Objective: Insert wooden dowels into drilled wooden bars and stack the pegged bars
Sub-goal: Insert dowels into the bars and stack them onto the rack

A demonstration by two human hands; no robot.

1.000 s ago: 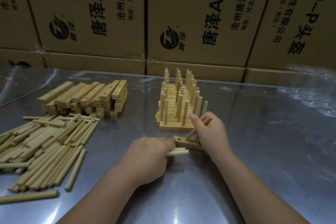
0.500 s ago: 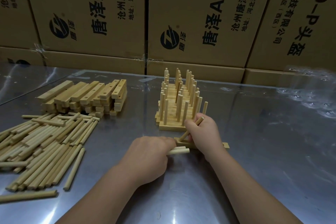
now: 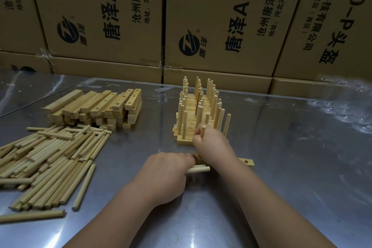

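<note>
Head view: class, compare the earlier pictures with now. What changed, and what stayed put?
The right hand has swung its dowel from slanted to upright over the bar, whose right end with a hole now shows. The left hand still grips two spare dowels. The pegged stack, loose dowels and plain bars have not moved.

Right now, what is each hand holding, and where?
Right hand grips an upright dowel just below its top; left hand holds spare dowels, ends sticking out.
</note>
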